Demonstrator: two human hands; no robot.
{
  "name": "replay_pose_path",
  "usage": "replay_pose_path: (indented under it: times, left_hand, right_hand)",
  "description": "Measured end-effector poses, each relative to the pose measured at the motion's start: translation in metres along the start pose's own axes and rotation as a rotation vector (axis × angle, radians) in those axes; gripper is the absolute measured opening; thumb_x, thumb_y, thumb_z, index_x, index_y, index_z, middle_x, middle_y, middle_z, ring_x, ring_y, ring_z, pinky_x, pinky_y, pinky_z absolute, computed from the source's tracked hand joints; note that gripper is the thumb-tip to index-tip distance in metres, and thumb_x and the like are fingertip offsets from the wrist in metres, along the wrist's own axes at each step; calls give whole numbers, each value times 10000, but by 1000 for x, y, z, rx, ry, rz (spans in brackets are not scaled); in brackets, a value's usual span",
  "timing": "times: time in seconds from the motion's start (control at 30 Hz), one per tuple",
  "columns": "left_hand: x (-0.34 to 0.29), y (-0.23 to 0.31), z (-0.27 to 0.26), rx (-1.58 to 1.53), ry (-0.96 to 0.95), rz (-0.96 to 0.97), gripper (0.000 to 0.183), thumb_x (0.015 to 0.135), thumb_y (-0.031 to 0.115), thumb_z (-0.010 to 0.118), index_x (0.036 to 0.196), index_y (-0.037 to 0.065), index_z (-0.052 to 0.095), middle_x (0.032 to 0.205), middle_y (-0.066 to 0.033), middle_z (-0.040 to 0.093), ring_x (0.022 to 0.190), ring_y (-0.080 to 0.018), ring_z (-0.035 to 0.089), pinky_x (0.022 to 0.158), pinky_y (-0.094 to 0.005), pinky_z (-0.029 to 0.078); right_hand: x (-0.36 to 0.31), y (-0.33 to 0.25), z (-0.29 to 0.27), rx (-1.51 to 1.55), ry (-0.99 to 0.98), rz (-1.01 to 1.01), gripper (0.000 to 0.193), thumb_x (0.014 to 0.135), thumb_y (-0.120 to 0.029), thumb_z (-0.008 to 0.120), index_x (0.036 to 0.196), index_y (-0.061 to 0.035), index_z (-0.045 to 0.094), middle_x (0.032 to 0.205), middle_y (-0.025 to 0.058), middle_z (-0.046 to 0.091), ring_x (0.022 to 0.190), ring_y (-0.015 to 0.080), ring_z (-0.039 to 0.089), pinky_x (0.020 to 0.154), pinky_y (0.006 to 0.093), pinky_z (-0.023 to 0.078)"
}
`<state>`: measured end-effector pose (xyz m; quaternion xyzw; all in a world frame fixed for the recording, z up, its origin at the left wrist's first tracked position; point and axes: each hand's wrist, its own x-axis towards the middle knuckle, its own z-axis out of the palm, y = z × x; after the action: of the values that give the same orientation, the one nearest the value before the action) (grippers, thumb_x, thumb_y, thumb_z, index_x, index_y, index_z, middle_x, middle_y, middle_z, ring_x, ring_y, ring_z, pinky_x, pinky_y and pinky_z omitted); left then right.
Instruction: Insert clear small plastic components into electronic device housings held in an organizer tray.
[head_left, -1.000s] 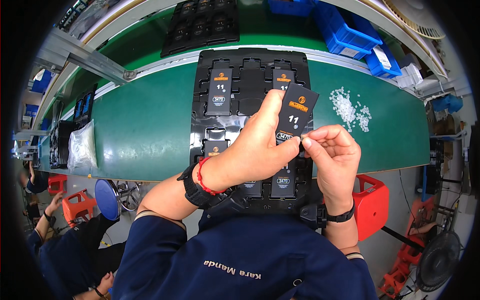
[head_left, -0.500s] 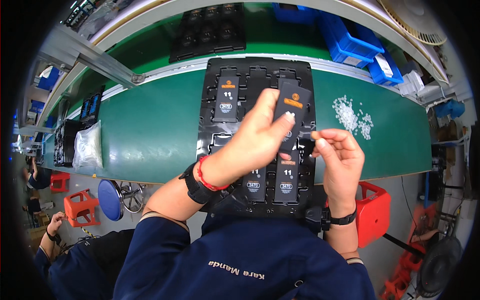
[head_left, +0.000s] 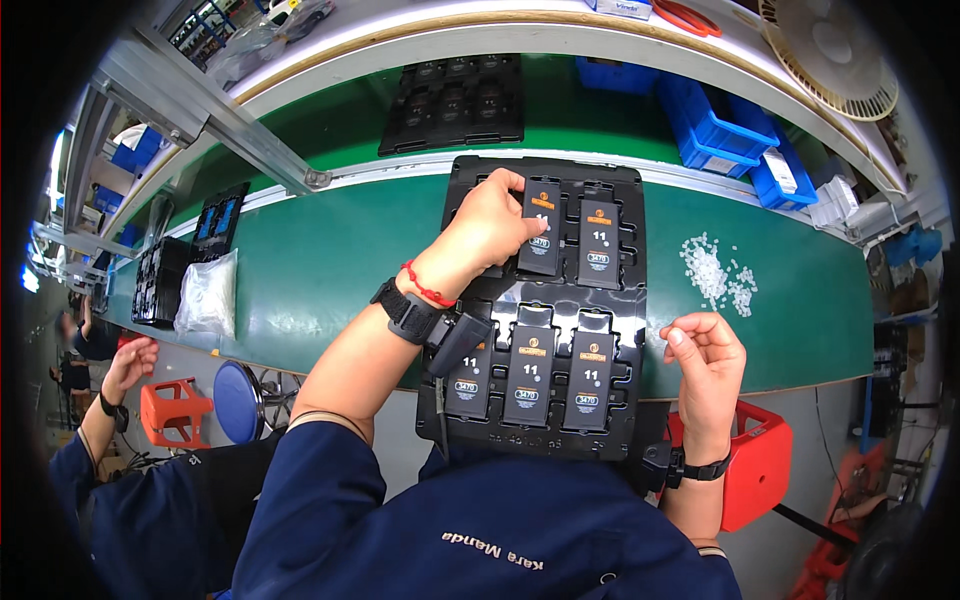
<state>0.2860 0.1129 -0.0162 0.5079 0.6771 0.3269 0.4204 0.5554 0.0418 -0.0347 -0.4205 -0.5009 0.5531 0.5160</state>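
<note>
A black molded tray (head_left: pixel 480 290) holds several flat black battery packs with orange emblems and white print. My left hand (head_left: pixel 485 225) is closed on the battery pack (head_left: pixel 541 250) at the middle of the far row, thumb on its face and fingers at its upper left edge. To the right of it, another battery pack (head_left: pixel 599 245) lies in its slot. Three more, including the middle one (head_left: pixel 529 375), form the near row. The left hand mostly hides the far-left slot. Just beyond the tray's right side is my right hand (head_left: pixel 708 365), thumb and forefinger pinched together; what they hold, if anything, is too small to name.
Small white pieces (head_left: pixel 715 275) lie piled on the green table (head_left: pixel 330 280) at right. Blue bins (head_left: pixel 715 130) and a second black tray (head_left: pixel 455 105) stand behind. A plastic bag (head_left: pixel 207 295) lies left. A red stool (head_left: pixel 757 465) stands at right; a person's hand (head_left: pixel 130 362) shows at far left.
My left hand has moved left from the tilted battery pack it held over the tray's right column. A pack now lies in the far-right slot. The view has shifted, and my right hand stays beside the tray.
</note>
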Motion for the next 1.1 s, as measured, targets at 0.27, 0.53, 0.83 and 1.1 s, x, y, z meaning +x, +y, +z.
replay_pose_path:
  times: [0.27, 0.53, 0.83, 1.1]
  left_hand:
    - [-8, 2, -3, 356, 37, 185, 763, 659, 101, 798, 1295, -36, 400, 645, 1, 484, 563, -107, 518, 455, -260, 420]
    - [-17, 12, -8, 338, -107, 109, 792, 652, 53, 793, 1328, -20, 386, 753, -22, 493, 593, -112, 529, 485, -255, 456]
    - [-11, 15, -3, 440, -169, 234, 619, 694, 29, 745, 1258, 4, 493, 827, -50, 526, 688, -149, 587, 581, -282, 498]
    - [13, 39, 29, 758, -237, 418, 465, 783, 200, 679, 1177, -10, 547, 1112, -187, 487, 1072, -325, 511, 920, -380, 414]
  right_hand:
    - [-1, 0, -5, 4, -11, 5, 81, 828, 2, 646, 894, -1, 599, 813, 48, 639, 733, 83, 605, 614, 194, 465]
    - [-4, 1, -11, -1, -2, 19, 77, 830, -3, 646, 890, -2, 600, 805, 40, 633, 725, 77, 597, 612, 193, 463]
    - [-6, -1, -19, -25, 26, 16, 72, 829, -2, 646, 884, -3, 600, 805, 37, 631, 697, 68, 578, 608, 191, 455]
    - [19, 24, -75, -377, 307, -143, 49, 826, 8, 626, 872, 11, 609, 758, 33, 634, 643, 71, 551, 619, 195, 448]
